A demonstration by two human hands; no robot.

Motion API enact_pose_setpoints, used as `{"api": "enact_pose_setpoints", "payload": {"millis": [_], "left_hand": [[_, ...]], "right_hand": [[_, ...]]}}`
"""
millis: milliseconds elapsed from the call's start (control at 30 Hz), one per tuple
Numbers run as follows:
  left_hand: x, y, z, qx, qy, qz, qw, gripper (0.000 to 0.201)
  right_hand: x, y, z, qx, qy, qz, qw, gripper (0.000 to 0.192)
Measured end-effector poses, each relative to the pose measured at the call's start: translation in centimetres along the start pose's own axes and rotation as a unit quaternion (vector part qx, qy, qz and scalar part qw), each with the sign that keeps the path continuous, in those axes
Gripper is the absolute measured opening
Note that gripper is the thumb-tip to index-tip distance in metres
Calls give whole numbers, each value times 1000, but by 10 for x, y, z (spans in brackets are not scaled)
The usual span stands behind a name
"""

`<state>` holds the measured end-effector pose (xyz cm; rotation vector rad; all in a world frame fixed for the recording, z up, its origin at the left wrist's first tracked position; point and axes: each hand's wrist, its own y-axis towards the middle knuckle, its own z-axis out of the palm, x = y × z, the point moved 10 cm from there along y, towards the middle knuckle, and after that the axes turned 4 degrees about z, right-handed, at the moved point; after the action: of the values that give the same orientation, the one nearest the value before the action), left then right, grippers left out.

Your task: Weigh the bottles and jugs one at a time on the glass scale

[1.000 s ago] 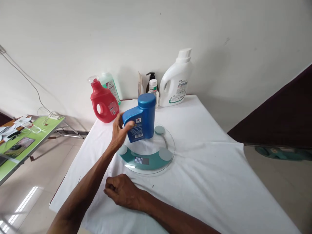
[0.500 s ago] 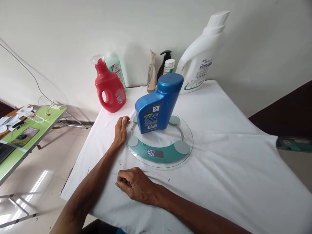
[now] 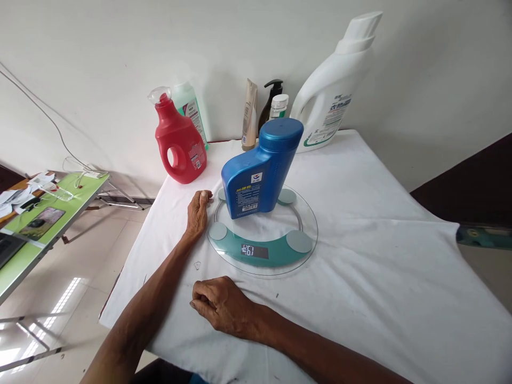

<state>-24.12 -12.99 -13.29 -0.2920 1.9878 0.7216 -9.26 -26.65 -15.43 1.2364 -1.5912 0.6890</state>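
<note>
Resting nearest the camera, the right hand (image 3: 220, 306) lies knuckles-up on the white-clothed table (image 3: 360, 277), its fingers curled into a loose fist that has hold of nothing. It sits in front of the glass scale (image 3: 262, 234), apart from the rim, on the side where the display (image 3: 254, 250) shows lit digits.

Farther in, the left hand (image 3: 198, 213) lies flat on the cloth just to the left of the scale, fingers stretched out and relaxed, its grip empty. The fingertips (image 3: 206, 196) end just beside the left rim of the scale, near the base of the blue bottle (image 3: 260, 170), but apart from it.

That bottle stands upright on the middle of the scale, its long axis vertical, the wide round cap at the top right and the lower shoulder with the label facing the left hand. From the left hand it lies to the right and slightly away; from the right hand it lies straight ahead across the display and well apart. The left hand is clearly the nearer of the two.

Behind the scale, along the wall, stand a red detergent jug (image 3: 180, 144) and a green bottle (image 3: 191, 109) at the left, a tube, a dark pump bottle (image 3: 270, 101) and a small white-capped bottle in the middle, and a large white detergent jug (image 3: 334, 96) at the right.
</note>
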Motion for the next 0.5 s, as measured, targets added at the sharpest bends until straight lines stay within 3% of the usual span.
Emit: {"api": "enact_pose_setpoints", "payload": {"millis": [500], "left_hand": [[2, 0, 1, 3, 4, -5, 1000, 69]], "right_hand": [[2, 0, -1, -3, -7, -4, 1000, 37]]}}
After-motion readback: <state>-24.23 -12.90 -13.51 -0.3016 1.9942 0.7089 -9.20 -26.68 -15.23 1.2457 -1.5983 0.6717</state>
